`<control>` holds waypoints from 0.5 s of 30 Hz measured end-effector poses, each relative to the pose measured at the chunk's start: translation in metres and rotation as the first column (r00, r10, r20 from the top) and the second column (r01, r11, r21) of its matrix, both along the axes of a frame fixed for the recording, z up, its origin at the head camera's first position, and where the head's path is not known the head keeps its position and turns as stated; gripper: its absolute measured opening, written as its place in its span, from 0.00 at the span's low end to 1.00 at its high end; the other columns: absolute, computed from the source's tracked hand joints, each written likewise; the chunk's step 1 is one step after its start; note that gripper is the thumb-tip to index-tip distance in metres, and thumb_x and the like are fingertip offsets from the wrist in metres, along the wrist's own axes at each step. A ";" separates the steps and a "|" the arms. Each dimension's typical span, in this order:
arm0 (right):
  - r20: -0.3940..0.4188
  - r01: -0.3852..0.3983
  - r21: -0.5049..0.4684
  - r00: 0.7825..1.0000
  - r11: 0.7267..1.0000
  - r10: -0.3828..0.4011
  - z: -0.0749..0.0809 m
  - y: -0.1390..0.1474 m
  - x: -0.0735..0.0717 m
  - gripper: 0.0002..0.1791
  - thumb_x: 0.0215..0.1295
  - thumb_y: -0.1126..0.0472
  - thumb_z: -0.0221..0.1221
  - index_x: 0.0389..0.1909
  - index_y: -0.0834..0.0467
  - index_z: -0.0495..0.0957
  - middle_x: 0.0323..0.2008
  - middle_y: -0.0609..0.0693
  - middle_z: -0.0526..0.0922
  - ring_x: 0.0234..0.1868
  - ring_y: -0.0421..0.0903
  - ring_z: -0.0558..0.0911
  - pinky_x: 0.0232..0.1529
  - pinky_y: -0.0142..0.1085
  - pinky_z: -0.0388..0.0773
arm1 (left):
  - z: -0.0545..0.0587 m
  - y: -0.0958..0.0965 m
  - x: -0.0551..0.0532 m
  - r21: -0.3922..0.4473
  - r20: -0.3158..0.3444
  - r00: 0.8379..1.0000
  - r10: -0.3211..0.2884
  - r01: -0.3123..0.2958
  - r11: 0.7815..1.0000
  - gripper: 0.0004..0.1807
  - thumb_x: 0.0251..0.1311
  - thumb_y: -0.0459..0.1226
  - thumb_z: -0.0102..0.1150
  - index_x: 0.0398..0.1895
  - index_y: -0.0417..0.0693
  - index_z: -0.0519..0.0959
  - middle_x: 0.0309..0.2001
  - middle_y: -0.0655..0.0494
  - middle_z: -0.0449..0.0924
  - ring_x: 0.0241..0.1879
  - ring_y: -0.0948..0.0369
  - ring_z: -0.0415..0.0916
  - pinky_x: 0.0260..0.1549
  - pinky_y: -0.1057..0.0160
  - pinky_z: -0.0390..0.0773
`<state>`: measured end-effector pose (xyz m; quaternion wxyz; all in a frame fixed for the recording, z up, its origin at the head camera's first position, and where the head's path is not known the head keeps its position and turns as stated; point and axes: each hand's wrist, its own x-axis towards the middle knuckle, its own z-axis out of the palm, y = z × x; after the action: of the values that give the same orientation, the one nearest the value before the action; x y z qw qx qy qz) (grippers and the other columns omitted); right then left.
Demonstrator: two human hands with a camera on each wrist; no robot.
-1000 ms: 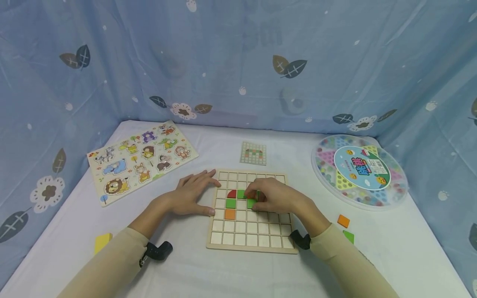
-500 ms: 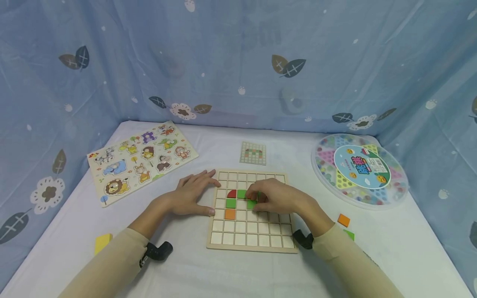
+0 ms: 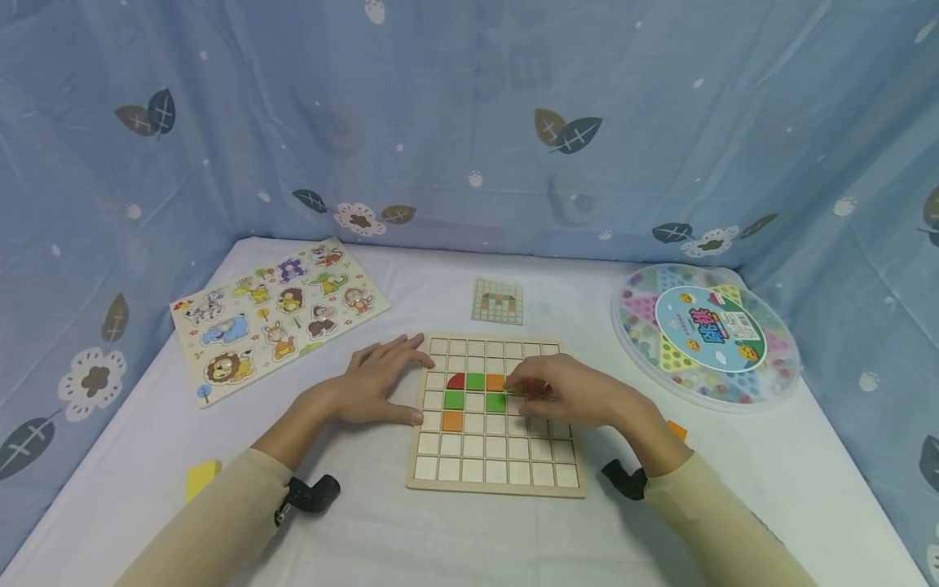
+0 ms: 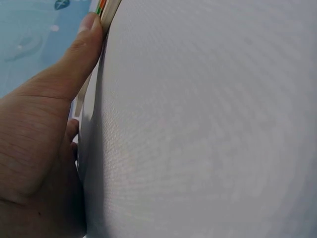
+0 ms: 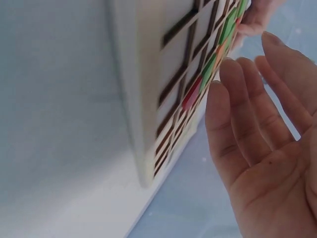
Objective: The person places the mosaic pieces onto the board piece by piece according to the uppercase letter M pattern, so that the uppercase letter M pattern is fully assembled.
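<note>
A wooden grid board [image 3: 484, 470] lies on the white cloth. In its cells sit a red rounded tile [image 3: 456, 381], a green tile [image 3: 475, 381], an orange tile [image 3: 495, 382] and a few more green and orange tiles. Another red tile [image 5: 192, 94] shows on the grid in the right wrist view. My left hand [image 3: 374, 383] rests at the board's left edge, fingers spread, thumb touching the rim. Over the right part of the grid hovers my right hand [image 3: 575, 391], its fingers loosely bent with nothing between them; it covers some cells in the head view.
Behind the board lies a small pattern card [image 3: 498, 302]. An animal knob puzzle [image 3: 282, 314] is at the back left, a round marble game box [image 3: 707, 338] at the back right. A yellow block [image 3: 201, 477] sits by my left sleeve. An orange tile [image 3: 678, 430] is partly behind my right wrist.
My right hand has drawn back to the right from the tiles, and the orange tile in the top row now shows. My left hand has stayed in place.
</note>
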<state>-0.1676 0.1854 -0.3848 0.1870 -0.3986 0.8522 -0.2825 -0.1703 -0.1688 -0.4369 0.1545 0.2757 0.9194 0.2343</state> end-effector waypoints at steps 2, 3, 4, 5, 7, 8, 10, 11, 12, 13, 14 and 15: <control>-0.003 0.008 -0.010 1.000 1.000 -0.009 -0.001 0.006 0.001 0.15 0.69 0.61 0.66 0.56 0.56 0.82 0.46 0.48 0.83 0.43 0.40 0.80 0.47 0.37 0.83 | -0.001 0.000 -0.001 -0.008 0.001 1.000 0.001 -0.001 1.000 0.43 0.54 0.68 0.67 0.71 0.69 0.64 0.85 0.55 0.37 0.83 0.49 0.34 0.72 0.34 0.41; -0.001 0.015 -0.012 1.000 1.000 -0.015 -0.001 0.009 0.001 0.15 0.70 0.61 0.66 0.56 0.56 0.81 0.45 0.48 0.83 0.42 0.40 0.80 0.46 0.37 0.83 | -0.001 0.000 -0.001 -0.009 0.001 1.000 0.001 -0.001 1.000 0.43 0.54 0.68 0.67 0.71 0.69 0.64 0.85 0.55 0.37 0.83 0.49 0.34 0.72 0.34 0.41; 0.004 0.023 -0.014 1.000 1.000 -0.023 -0.001 0.013 0.002 0.15 0.70 0.60 0.66 0.55 0.56 0.81 0.45 0.47 0.83 0.42 0.39 0.80 0.46 0.36 0.83 | 0.000 0.000 -0.001 -0.009 0.002 1.000 0.002 -0.002 1.000 0.43 0.54 0.68 0.67 0.71 0.69 0.64 0.85 0.55 0.37 0.83 0.49 0.34 0.72 0.34 0.41; 0.006 0.031 -0.015 1.000 0.999 -0.030 -0.002 0.016 0.002 0.15 0.70 0.60 0.66 0.55 0.56 0.81 0.46 0.47 0.84 0.43 0.39 0.81 0.46 0.36 0.83 | 0.000 0.000 -0.001 -0.007 0.004 1.000 0.002 -0.002 1.000 0.43 0.54 0.68 0.67 0.71 0.69 0.64 0.85 0.55 0.37 0.83 0.49 0.34 0.72 0.34 0.41; 0.012 0.045 -0.018 0.999 0.999 -0.044 -0.002 0.022 0.003 0.15 0.70 0.60 0.66 0.56 0.55 0.81 0.47 0.47 0.84 0.44 0.39 0.82 0.46 0.36 0.83 | 0.001 0.001 0.000 -0.003 0.005 1.000 0.002 -0.002 1.000 0.43 0.54 0.67 0.68 0.71 0.69 0.64 0.85 0.55 0.38 0.83 0.48 0.34 0.72 0.34 0.41; 0.012 0.050 -0.018 0.999 0.999 -0.049 -0.002 0.025 0.004 0.15 0.70 0.60 0.66 0.56 0.55 0.81 0.48 0.46 0.85 0.44 0.40 0.82 0.46 0.36 0.83 | 0.001 0.001 0.000 -0.002 0.006 1.000 0.003 -0.003 1.000 0.43 0.54 0.67 0.68 0.71 0.68 0.64 0.85 0.55 0.38 0.83 0.49 0.34 0.72 0.34 0.41; 0.014 0.060 -0.019 0.998 0.998 -0.059 -0.003 0.031 0.006 0.15 0.70 0.61 0.65 0.56 0.54 0.81 0.48 0.47 0.85 0.44 0.40 0.82 0.45 0.36 0.83 | 0.002 0.001 0.000 0.002 0.007 1.000 0.002 -0.002 1.000 0.43 0.54 0.67 0.68 0.71 0.68 0.64 0.85 0.54 0.38 0.83 0.48 0.34 0.72 0.34 0.41; 0.013 0.063 -0.020 0.998 0.998 -0.063 -0.003 0.034 0.006 0.15 0.70 0.62 0.66 0.56 0.54 0.81 0.48 0.47 0.85 0.44 0.40 0.82 0.45 0.36 0.83 | 0.002 0.001 0.000 0.005 0.006 1.000 0.001 -0.001 1.000 0.43 0.54 0.67 0.68 0.70 0.68 0.65 0.85 0.54 0.38 0.83 0.48 0.35 0.72 0.34 0.41; 0.015 0.068 -0.019 0.998 0.998 -0.068 -0.002 0.037 0.007 0.16 0.70 0.62 0.66 0.56 0.54 0.81 0.48 0.46 0.85 0.44 0.40 0.82 0.45 0.36 0.83 | 0.002 0.001 0.000 0.004 0.005 1.000 0.000 0.000 1.000 0.43 0.54 0.67 0.68 0.71 0.68 0.64 0.85 0.54 0.38 0.83 0.48 0.35 0.72 0.34 0.41; 0.017 0.071 -0.019 0.997 0.997 -0.071 -0.002 0.040 0.008 0.16 0.70 0.62 0.66 0.57 0.54 0.81 0.48 0.46 0.85 0.44 0.40 0.82 0.44 0.36 0.83 | 0.002 0.001 0.000 0.004 0.005 1.000 -0.001 0.001 1.000 0.43 0.54 0.67 0.68 0.71 0.68 0.64 0.85 0.54 0.38 0.83 0.48 0.35 0.72 0.34 0.41; 0.019 0.074 -0.019 0.997 0.997 -0.074 -0.002 0.043 0.009 0.16 0.70 0.61 0.66 0.57 0.54 0.81 0.47 0.46 0.85 0.44 0.40 0.82 0.44 0.36 0.83 | 0.001 0.001 0.000 0.007 0.002 1.000 -0.002 0.002 1.000 0.43 0.54 0.66 0.68 0.70 0.67 0.65 0.84 0.53 0.39 0.83 0.47 0.35 0.72 0.33 0.42; 0.021 0.079 -0.020 0.997 0.997 -0.078 -0.002 0.047 0.010 0.16 0.70 0.61 0.66 0.57 0.55 0.81 0.47 0.46 0.85 0.44 0.40 0.82 0.44 0.36 0.83 | 0.002 0.001 0.000 0.010 0.001 1.000 -0.002 0.002 1.000 0.43 0.54 0.66 0.68 0.70 0.67 0.65 0.84 0.52 0.39 0.83 0.47 0.36 0.71 0.33 0.42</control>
<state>-0.1572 0.2321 -0.3869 0.1802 -0.3639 0.8623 -0.3027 -0.1700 -0.1681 -0.4354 0.1539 0.2775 0.9178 0.2386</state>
